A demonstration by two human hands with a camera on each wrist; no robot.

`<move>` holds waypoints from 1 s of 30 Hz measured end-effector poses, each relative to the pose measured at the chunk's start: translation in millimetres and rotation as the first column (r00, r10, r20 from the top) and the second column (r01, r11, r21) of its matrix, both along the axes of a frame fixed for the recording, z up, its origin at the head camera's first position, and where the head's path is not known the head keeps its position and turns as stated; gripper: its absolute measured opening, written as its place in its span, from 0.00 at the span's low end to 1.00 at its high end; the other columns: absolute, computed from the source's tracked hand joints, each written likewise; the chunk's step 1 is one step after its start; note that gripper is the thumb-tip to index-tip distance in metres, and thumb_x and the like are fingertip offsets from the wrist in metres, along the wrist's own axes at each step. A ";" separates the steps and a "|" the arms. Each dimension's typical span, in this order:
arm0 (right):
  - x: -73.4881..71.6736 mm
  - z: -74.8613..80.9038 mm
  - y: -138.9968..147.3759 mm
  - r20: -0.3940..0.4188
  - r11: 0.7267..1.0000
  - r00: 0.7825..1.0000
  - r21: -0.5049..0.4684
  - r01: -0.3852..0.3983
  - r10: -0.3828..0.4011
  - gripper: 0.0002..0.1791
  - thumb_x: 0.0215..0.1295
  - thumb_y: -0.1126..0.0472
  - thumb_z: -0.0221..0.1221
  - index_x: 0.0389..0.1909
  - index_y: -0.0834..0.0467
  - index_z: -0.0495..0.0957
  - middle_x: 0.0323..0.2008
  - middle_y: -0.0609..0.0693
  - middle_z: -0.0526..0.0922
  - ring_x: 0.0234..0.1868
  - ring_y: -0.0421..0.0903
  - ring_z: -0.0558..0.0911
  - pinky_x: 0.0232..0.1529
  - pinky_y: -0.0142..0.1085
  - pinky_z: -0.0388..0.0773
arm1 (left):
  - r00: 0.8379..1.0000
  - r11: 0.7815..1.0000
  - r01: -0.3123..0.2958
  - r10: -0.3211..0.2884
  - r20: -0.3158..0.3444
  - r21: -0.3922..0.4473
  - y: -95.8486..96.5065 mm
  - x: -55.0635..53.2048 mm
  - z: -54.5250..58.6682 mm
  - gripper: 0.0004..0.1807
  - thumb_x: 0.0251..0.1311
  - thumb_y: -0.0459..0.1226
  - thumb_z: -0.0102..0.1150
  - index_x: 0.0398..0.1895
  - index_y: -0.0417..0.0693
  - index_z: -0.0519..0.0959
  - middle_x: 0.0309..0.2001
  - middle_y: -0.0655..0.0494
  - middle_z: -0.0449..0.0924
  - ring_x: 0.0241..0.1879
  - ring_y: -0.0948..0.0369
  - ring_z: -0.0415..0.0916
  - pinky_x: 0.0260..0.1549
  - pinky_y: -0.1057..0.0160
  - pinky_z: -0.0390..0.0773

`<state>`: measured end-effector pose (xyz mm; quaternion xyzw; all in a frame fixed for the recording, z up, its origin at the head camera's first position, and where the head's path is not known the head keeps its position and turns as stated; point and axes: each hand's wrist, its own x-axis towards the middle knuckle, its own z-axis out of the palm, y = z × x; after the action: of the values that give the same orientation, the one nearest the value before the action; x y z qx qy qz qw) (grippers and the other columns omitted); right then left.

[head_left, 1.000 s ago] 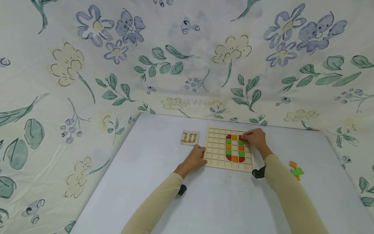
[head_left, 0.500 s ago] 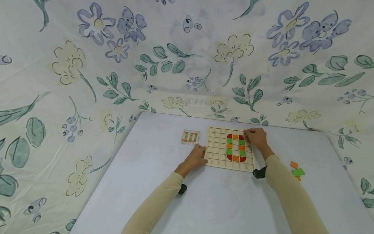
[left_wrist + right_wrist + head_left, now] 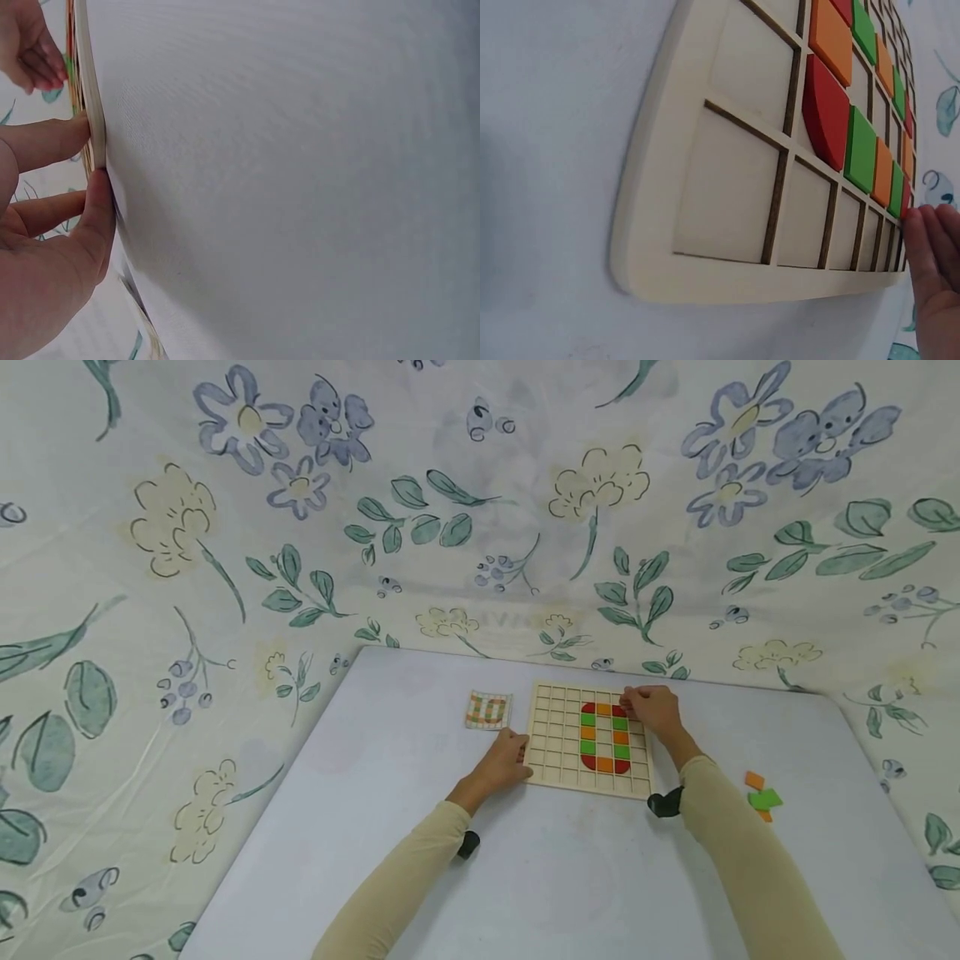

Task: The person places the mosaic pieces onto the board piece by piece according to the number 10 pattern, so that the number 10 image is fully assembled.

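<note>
A wooden grid board [image 3: 552, 752] lies flat on the table, with red, orange and green tiles [image 3: 588, 748] forming a rounded ring in its cells. My left hand [image 3: 498, 762] rests against the board's left edge; the left wrist view shows the thumb and a finger [image 3: 96, 199] touching that edge. My right hand [image 3: 657, 710] is at the board's far right part, fingertips beside the ring's far right red tile [image 3: 619, 711]. In the right wrist view the right fingers [image 3: 924, 247] look fairly straight and close together, near that far red tile.
A small pattern card [image 3: 488, 710] with a coloured grid lies left of the board. Several loose orange and green tiles [image 3: 765, 799] lie to the right, beyond my right forearm. Flowered cloth [image 3: 525, 527] rises behind the white table [image 3: 570, 877].
The right hand's fingertips have shifted slightly off the far right red tile, which now shows more fully in its cell. My left hand has stayed at the board's edge.
</note>
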<state>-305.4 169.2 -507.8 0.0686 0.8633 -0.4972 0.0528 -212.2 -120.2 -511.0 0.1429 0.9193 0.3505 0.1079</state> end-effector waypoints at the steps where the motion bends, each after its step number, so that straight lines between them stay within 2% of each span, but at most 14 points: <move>1: 0.9 0.7 0.7 -0.013 1.000 1.000 0.017 0.001 -0.001 0.23 0.75 0.51 0.50 0.47 0.68 0.81 0.44 0.62 0.84 0.43 0.51 0.85 0.42 0.34 0.80 | 1.000 1.000 0.001 -0.001 0.000 0.002 0.2 -0.2 -0.1 0.33 0.53 0.27 0.68 0.63 0.27 0.68 0.49 0.43 0.65 0.46 0.54 0.72 0.46 0.60 0.75; 4: 2.7 1.8 7.2 -0.065 0.999 0.998 0.043 0.010 -0.007 0.22 0.75 0.52 0.50 0.45 0.68 0.82 0.42 0.61 0.84 0.42 0.51 0.85 0.37 0.34 0.81 | 1.000 1.000 0.005 -0.005 0.001 0.003 0.7 0.2 -0.1 0.33 0.53 0.27 0.68 0.63 0.27 0.68 0.49 0.43 0.65 0.47 0.54 0.72 0.46 0.61 0.76; 6: 2.2 -0.2 16.9 -0.120 0.997 0.993 0.069 0.025 -0.017 0.22 0.74 0.51 0.51 0.43 0.67 0.83 0.40 0.60 0.85 0.40 0.49 0.85 0.29 0.33 0.80 | 1.000 1.000 0.012 -0.012 -0.003 0.005 0.8 0.9 0.0 0.33 0.53 0.27 0.68 0.63 0.27 0.68 0.49 0.43 0.65 0.47 0.54 0.72 0.46 0.61 0.76; 7: 2.4 0.3 23.1 -0.140 0.996 0.990 0.084 0.029 -0.017 0.22 0.74 0.51 0.51 0.43 0.67 0.83 0.40 0.60 0.85 0.41 0.50 0.84 0.28 0.34 0.80 | 1.000 1.000 0.016 -0.016 -0.005 0.006 0.7 1.3 0.1 0.33 0.53 0.27 0.68 0.63 0.27 0.68 0.48 0.43 0.65 0.46 0.53 0.72 0.46 0.60 0.76; 8: 1.7 -1.6 31.1 -0.165 0.995 0.986 0.099 0.031 -0.015 0.23 0.74 0.49 0.50 0.43 0.66 0.84 0.40 0.59 0.85 0.40 0.49 0.84 0.25 0.33 0.79 | 1.000 1.000 0.018 -0.018 -0.006 0.007 0.6 1.6 0.3 0.33 0.53 0.27 0.68 0.63 0.27 0.68 0.48 0.43 0.65 0.46 0.53 0.72 0.46 0.60 0.76; 10: -1.5 -7.4 53.3 -0.177 0.993 0.984 0.116 0.023 -0.002 0.24 0.74 0.47 0.50 0.44 0.65 0.84 0.40 0.58 0.85 0.39 0.48 0.84 0.26 0.32 0.78 | 1.000 1.000 0.021 -0.021 -0.012 0.011 0.2 2.1 0.7 0.33 0.53 0.27 0.68 0.63 0.27 0.68 0.48 0.42 0.65 0.46 0.53 0.72 0.46 0.60 0.76; 12: 0.6 -8.7 73.4 -0.181 0.986 0.983 0.159 0.042 -0.012 0.25 0.74 0.45 0.49 0.44 0.63 0.83 0.40 0.57 0.85 0.38 0.47 0.84 0.23 0.31 0.77 | 1.000 1.000 0.023 -0.023 -0.015 0.014 -0.2 2.1 0.9 0.33 0.53 0.27 0.68 0.63 0.26 0.67 0.48 0.42 0.65 0.46 0.53 0.72 0.45 0.59 0.76; 14: 6.7 -6.5 93.1 -0.150 0.980 0.988 0.188 0.061 -0.032 0.25 0.74 0.45 0.49 0.45 0.63 0.83 0.40 0.57 0.84 0.36 0.46 0.82 0.21 0.33 0.77 | 1.000 0.999 0.021 -0.021 -0.003 0.028 -0.6 1.4 1.1 0.33 0.54 0.26 0.67 0.63 0.26 0.67 0.48 0.43 0.64 0.47 0.53 0.72 0.46 0.60 0.76; 16: 17.7 0.4 110.3 -0.120 0.975 0.992 0.212 0.064 -0.039 0.23 0.74 0.48 0.50 0.46 0.64 0.81 0.42 0.59 0.84 0.37 0.49 0.82 0.25 0.35 0.78 | 1.000 0.998 0.023 -0.023 0.010 0.050 -1.0 0.3 1.4 0.32 0.54 0.26 0.67 0.62 0.26 0.67 0.49 0.43 0.64 0.48 0.52 0.73 0.47 0.60 0.76; 17: 28.2 9.9 114.1 -0.112 0.970 0.993 0.234 0.067 -0.042 0.23 0.74 0.49 0.50 0.47 0.66 0.81 0.43 0.61 0.83 0.38 0.51 0.83 0.26 0.36 0.79 | 0.999 0.998 0.019 -0.021 0.025 0.064 -1.2 -0.2 1.8 0.32 0.54 0.26 0.66 0.63 0.26 0.66 0.49 0.43 0.64 0.49 0.52 0.73 0.47 0.60 0.76; 21: 55.8 23.8 140.3 -0.087 0.952 0.996 0.306 0.013 0.014 0.22 0.73 0.53 0.52 0.51 0.68 0.78 0.46 0.67 0.82 0.43 0.58 0.82 0.37 0.42 0.80 | 0.999 0.997 0.008 -0.011 0.044 0.082 -2.4 -1.3 3.7 0.31 0.55 0.25 0.65 0.62 0.26 0.67 0.49 0.44 0.64 0.50 0.52 0.72 0.48 0.59 0.76; 23: 65.9 23.8 152.1 -0.063 0.938 0.998 0.348 -0.003 0.026 0.22 0.72 0.53 0.53 0.52 0.68 0.78 0.48 0.67 0.80 0.46 0.61 0.80 0.41 0.46 0.79 | 0.999 0.997 0.000 -0.003 0.046 0.080 -2.9 -1.5 4.7 0.31 0.55 0.25 0.65 0.62 0.26 0.67 0.49 0.44 0.64 0.49 0.52 0.72 0.47 0.58 0.75; 26: 78.9 19.0 168.8 0.017 0.922 0.999 0.384 -0.046 0.042 0.24 0.70 0.51 0.56 0.53 0.69 0.76 0.51 0.69 0.78 0.51 0.64 0.75 0.47 0.54 0.74 | 0.999 0.997 0.003 -0.006 0.040 0.080 -3.1 -1.7 4.8 0.30 0.54 0.25 0.65 0.61 0.26 0.68 0.49 0.44 0.64 0.48 0.52 0.72 0.47 0.57 0.75; 30: 96.7 10.3 186.3 0.154 0.903 0.983 0.403 -0.152 0.097 0.33 0.64 0.44 0.61 0.56 0.70 0.74 0.55 0.71 0.75 0.56 0.68 0.70 0.53 0.60 0.69 | 0.998 0.996 0.012 -0.017 0.057 0.088 -0.8 -1.0 2.1 0.30 0.54 0.25 0.65 0.61 0.26 0.68 0.48 0.43 0.64 0.48 0.51 0.72 0.47 0.57 0.75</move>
<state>-208.7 355.5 -497.5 0.0550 0.9461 -0.2939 0.1249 -213.2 -121.0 -508.9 0.1442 0.8985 0.3934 0.1305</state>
